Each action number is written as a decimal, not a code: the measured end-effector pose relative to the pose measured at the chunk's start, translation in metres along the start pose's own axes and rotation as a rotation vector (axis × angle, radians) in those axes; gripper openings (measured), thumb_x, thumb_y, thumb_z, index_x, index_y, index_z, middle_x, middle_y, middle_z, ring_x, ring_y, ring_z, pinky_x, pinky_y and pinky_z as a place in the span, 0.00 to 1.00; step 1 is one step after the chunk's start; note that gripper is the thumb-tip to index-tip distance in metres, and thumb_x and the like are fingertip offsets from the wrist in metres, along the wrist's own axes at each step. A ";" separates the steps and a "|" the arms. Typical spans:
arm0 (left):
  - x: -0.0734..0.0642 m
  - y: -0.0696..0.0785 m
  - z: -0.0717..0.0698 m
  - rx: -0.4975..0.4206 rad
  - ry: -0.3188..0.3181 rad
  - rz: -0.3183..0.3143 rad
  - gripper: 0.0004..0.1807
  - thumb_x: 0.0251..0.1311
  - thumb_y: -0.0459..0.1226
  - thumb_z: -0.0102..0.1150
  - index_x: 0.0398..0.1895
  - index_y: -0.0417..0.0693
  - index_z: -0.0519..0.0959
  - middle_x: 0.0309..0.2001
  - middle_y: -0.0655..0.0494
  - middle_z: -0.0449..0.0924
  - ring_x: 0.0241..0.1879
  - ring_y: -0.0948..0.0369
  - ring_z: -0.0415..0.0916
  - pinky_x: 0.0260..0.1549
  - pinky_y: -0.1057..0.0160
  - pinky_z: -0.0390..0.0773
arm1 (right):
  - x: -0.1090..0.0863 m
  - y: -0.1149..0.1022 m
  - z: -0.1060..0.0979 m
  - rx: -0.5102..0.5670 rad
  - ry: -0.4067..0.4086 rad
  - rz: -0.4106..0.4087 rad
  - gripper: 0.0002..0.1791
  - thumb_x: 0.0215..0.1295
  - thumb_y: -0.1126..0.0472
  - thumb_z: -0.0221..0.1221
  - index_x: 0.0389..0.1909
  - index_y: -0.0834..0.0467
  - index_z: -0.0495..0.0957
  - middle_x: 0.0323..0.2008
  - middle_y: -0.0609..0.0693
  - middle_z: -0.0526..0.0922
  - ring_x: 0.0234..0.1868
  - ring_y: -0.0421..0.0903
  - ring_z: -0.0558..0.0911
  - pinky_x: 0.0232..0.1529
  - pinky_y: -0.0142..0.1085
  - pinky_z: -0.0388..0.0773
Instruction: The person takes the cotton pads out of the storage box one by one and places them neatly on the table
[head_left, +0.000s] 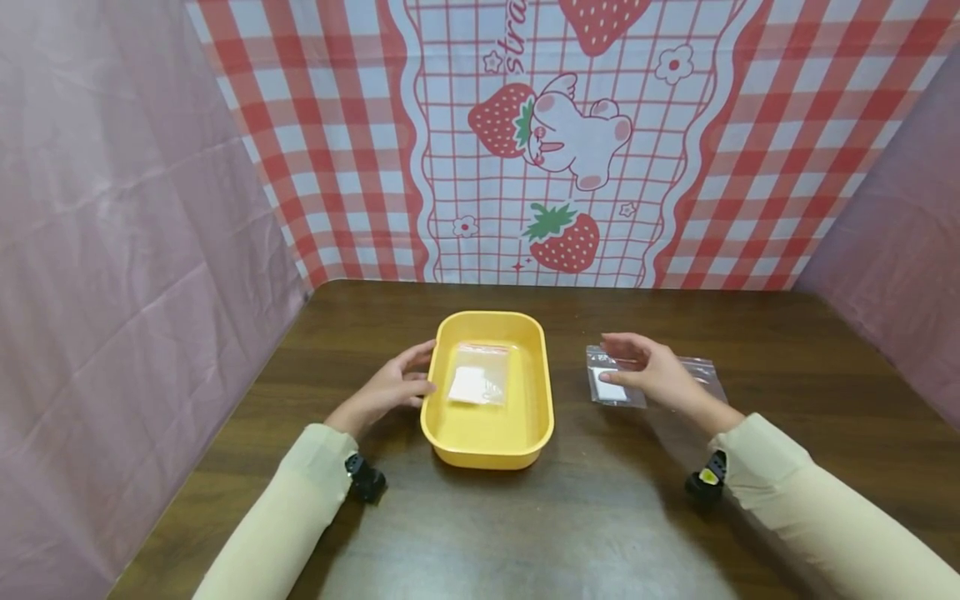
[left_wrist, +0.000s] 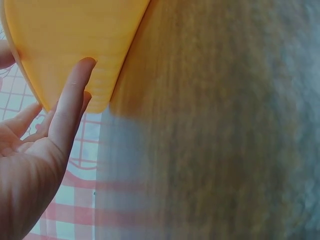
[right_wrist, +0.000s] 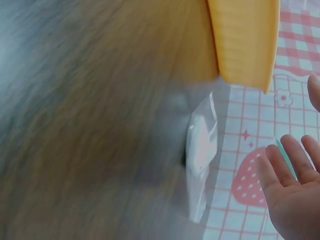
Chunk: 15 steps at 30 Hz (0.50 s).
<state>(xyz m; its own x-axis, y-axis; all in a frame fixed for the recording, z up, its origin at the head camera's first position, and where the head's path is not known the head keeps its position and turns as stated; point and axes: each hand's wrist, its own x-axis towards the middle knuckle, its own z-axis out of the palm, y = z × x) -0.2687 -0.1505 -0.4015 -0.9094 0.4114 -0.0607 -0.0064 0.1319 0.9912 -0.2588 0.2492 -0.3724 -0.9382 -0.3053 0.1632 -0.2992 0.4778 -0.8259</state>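
A yellow plastic bin (head_left: 487, 457) stands on the table, with a clear zip bag (head_left: 478, 375) holding something flat and white inside it. My left hand (head_left: 387, 387) is at the bin's left side, its fingers extended along the outer wall. In the left wrist view those fingers (left_wrist: 70, 107) lie against or just beside the wall. To the right of the bin, my right hand (head_left: 648, 373) hovers over another clear zip bag (head_left: 611, 392) with a white piece in it. The right wrist view shows the hand's fingers spread loosely, apart from the bag (right_wrist: 201, 150).
Partly behind the right hand lies a further clear bag (head_left: 707, 375). The brown wooden table (head_left: 510, 533) ends at a strawberry-print checked cloth (head_left: 555, 167) at the back. Pink cloth (head_left: 135, 250) hangs at both sides. Each wrist wears a black strapped camera (head_left: 365, 479).
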 end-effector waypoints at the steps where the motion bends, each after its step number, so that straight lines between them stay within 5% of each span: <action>1: 0.000 0.000 0.000 0.000 0.000 0.000 0.40 0.56 0.26 0.54 0.72 0.46 0.51 0.66 0.37 0.56 0.57 0.42 0.66 0.39 0.54 0.80 | 0.001 -0.002 0.001 0.011 0.002 0.004 0.34 0.53 0.58 0.67 0.61 0.64 0.67 0.57 0.65 0.71 0.57 0.60 0.71 0.47 0.36 0.76; 15: -0.002 0.002 0.001 0.001 -0.005 0.007 0.40 0.56 0.27 0.54 0.72 0.45 0.50 0.66 0.37 0.56 0.58 0.42 0.65 0.40 0.55 0.80 | 0.022 -0.021 0.017 0.077 0.013 0.020 0.34 0.54 0.55 0.67 0.60 0.63 0.68 0.55 0.60 0.74 0.56 0.56 0.72 0.49 0.39 0.76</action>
<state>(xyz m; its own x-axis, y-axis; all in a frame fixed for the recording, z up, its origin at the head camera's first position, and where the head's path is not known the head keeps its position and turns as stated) -0.2669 -0.1505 -0.3997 -0.9072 0.4170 -0.0546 -0.0001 0.1297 0.9915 -0.2707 0.2183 -0.3610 -0.9460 -0.2857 0.1530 -0.2669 0.4188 -0.8680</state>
